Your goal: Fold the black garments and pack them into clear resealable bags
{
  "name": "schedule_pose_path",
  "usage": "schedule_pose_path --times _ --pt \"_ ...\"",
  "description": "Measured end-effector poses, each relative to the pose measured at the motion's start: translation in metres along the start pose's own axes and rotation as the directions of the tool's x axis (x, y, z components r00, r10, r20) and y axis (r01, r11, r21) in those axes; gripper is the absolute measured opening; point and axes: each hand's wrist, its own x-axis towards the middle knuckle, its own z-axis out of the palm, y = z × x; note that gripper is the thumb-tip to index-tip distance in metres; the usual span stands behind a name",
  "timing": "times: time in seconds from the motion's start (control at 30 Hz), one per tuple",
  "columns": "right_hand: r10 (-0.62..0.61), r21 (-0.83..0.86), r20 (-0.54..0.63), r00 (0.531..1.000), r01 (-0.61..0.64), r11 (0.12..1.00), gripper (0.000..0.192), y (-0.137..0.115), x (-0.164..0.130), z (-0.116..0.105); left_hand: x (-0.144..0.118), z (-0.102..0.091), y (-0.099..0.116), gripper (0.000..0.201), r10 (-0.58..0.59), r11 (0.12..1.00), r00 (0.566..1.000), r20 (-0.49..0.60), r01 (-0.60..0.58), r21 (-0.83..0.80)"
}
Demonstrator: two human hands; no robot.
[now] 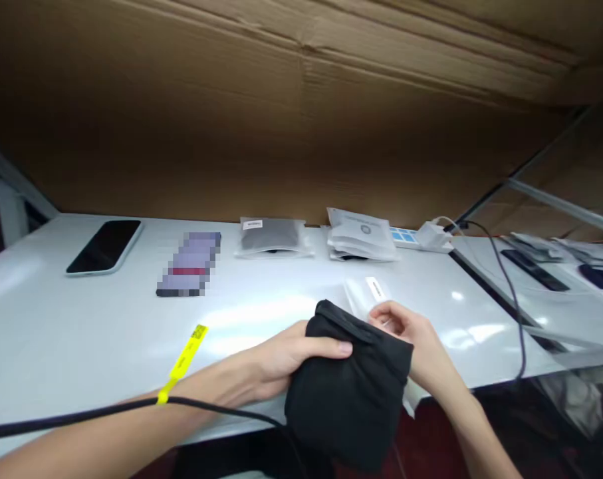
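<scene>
Hands gripping a black pouch at lower centre: left hand is pinching its top, right hand is clutching a clear bag; overhanging the table edge, the pouch may be slipping.

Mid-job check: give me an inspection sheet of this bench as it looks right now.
Surface: white table, glossy.
Job's things: black fabric pouch at the near edge; clear plastic bag behind it.
Clutter: phone face up, bagged dark item, stack of packets.
Hands: left hand grips the pouch; right hand holds pouch and bag.
Cables: black cable with yellow tag; another cable to a white charger.
Surroundings: cardboard wall.
</scene>
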Motion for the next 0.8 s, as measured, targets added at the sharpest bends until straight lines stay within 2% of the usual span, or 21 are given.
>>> schedule_pose_path --times 0.07,0.2,0.3,0.37,0.43,0.5,0.53,0.6,0.67,0.73,0.8 --pt "-0.049 0.064 0.01 0.999 0.048 0.997 0.015 -0.016 -0.008 0.007 0.003 -0.002 -0.004 0.035 0.019 1.0 0.999 -0.046 -0.019 0.006" --pt "-0.15 0.012 -0.084 0.985 0.151 0.988 0.015 -0.037 -0.015 0.012 -0.001 -0.013 -0.007 0.037 0.067 0.998 0.989 -0.129 -0.063 0.031" --pt "-0.254 -0.026 -0.083 0.964 0.252 0.967 0.013 -0.05 -0.018 0.015 -0.006 -0.022 -0.004 0.036 0.142 0.967 0.983 -0.118 -0.112 0.227" --pt "-0.33 -0.076 -0.064 0.942 0.326 0.942 0.013 -0.057 -0.021 0.019 -0.01 -0.026 0.0 0.032 0.244 0.88 0.967 -0.077 -0.187 0.437" --pt "-0.406 -0.126 -0.034 0.913 0.399 0.908 0.014 -0.063 -0.023 0.023 -0.012 -0.028 0.003 0.029 0.322 0.728 0.947 0.01 -0.254 0.637" --pt "-0.487 -0.165 -0.013 0.873 0.478 0.862 0.014 -0.068 -0.026 0.025 -0.014 -0.029 0.005 0.028 0.367 0.573 0.927 0.074 -0.288 0.767" --pt "-0.526 -0.184 -0.005 0.851 0.516 0.837 0.015 -0.07 -0.026 0.026 -0.015 -0.03 0.006 0.026 0.367 0.539 0.926 0.088 -0.289 0.791" --pt "-0.595 -0.224 -0.008 0.804 0.578 0.784 0.016 -0.073 -0.028 0.025 -0.016 -0.031 0.007 0.02 0.354 0.565 0.93 0.094 -0.293 0.771" --pt "-0.625 -0.257 0.003 0.78 0.605 0.754 0.016 -0.076 -0.029 0.024 -0.016 -0.032 0.008 0.02 0.347 0.663 0.936 0.061 -0.29 0.69" --pt "-0.637 -0.265 0.026 0.77 0.62 0.739 0.017 -0.079 -0.032 0.026 -0.015 -0.032 0.008 0.025 0.339 0.779 0.941 -0.025 -0.266 0.567" --pt "-0.636 -0.26 0.06 0.769 0.627 0.734 0.017 -0.081 -0.034 0.031 -0.013 -0.031 0.007 0.029 0.279 0.9 0.945 -0.168 -0.196 0.39"
